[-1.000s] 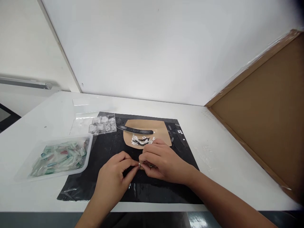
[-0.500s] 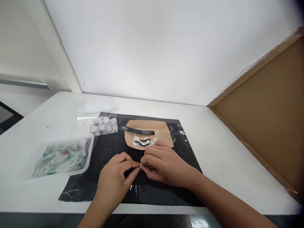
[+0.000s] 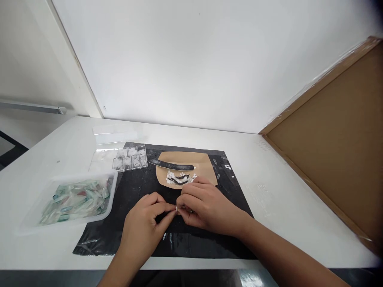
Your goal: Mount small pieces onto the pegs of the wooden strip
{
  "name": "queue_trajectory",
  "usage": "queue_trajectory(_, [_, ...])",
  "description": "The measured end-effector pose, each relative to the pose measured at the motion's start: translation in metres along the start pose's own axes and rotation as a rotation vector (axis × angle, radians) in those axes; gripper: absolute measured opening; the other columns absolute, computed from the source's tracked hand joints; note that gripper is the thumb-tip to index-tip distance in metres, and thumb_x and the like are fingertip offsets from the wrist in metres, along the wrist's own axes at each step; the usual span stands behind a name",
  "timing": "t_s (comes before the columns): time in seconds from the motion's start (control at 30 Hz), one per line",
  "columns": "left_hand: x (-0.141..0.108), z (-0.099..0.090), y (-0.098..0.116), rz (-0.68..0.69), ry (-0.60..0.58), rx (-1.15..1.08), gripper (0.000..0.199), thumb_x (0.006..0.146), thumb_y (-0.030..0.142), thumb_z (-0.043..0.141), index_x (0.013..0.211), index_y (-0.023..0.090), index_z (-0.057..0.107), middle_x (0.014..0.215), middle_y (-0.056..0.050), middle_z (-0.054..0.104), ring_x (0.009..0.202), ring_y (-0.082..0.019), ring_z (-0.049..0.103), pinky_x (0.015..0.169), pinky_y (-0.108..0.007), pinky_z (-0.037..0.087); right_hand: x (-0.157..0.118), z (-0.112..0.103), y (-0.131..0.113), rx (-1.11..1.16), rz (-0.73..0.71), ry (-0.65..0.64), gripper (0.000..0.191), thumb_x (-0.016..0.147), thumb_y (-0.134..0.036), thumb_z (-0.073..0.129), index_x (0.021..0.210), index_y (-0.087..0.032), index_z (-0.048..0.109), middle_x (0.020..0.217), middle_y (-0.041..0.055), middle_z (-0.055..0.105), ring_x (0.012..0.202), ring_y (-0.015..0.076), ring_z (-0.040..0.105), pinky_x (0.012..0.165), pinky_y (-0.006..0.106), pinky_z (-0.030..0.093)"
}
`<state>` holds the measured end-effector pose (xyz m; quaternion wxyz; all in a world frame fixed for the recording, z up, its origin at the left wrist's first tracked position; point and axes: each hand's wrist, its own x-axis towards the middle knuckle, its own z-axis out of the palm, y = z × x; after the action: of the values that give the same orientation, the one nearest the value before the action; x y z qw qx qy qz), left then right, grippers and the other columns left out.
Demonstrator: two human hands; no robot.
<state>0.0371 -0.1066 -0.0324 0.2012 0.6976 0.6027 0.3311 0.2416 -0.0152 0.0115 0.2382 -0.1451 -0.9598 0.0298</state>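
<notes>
Two bare hands meet over a black sheet at a tiny pale piece.

A brown paper piece [image 3: 205,162] bearing a curved black file [image 3: 173,165] and white bits [image 3: 172,176] lies beyond the hands; a clear compartment box [image 3: 127,162] and a translucent plastic tub [image 3: 111,199] of clear and greenish pieces sit to the left, on the white table [image 3: 278,199]. The right hand [image 3: 206,203] partly blocks the view of the small whitish piece [image 3: 176,209], pinched between its fingertips and those of the left hand [image 3: 145,223], above the black sheet [image 3: 203,245]; its shape is too small to tell.
</notes>
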Motion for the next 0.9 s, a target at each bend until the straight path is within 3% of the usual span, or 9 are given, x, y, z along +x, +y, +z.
queue_trajectory(0.3, [0.000, 0.000, 0.000, -0.003, -0.014, 0.002, 0.014, 0.099, 0.029, 0.068, 0.098, 0.033, 0.082, 0.089, 0.000, 0.068, 0.082, -0.017, 0.065, 0.072, -0.030, 0.048, 0.001, -0.001, -0.002, -0.005, 0.014, -0.051, 0.012, 0.098, -0.016, 0.057, 0.088, -0.019, 0.062, 0.079, -0.0014, 0.061, 0.068, 0.0129, 0.050, 0.077, 0.032, 0.037])
queue_trajectory(0.6, [-0.001, 0.001, -0.002, -0.011, -0.013, 0.016, 0.014, 0.100, 0.033, 0.069, 0.097, 0.033, 0.082, 0.088, 0.001, 0.068, 0.083, -0.017, 0.064, 0.074, -0.030, 0.048, -0.002, -0.012, -0.001, 0.016, 0.037, -0.188, 0.017, 0.107, -0.027, 0.056, 0.096, -0.020, 0.065, 0.086, -0.0003, 0.064, 0.078, 0.0152, 0.055, 0.086, 0.034, 0.035])
queue_trajectory(0.9, [0.000, 0.002, -0.004, -0.021, -0.015, 0.011, 0.013, 0.099, 0.033, 0.070, 0.096, 0.035, 0.083, 0.087, 0.002, 0.068, 0.083, -0.017, 0.065, 0.073, -0.029, 0.048, -0.001, -0.016, 0.001, 0.006, -0.026, -0.188, 0.020, 0.109, -0.027, 0.055, 0.095, -0.021, 0.068, 0.083, -0.0013, 0.063, 0.079, 0.0157, 0.053, 0.083, 0.035, 0.032])
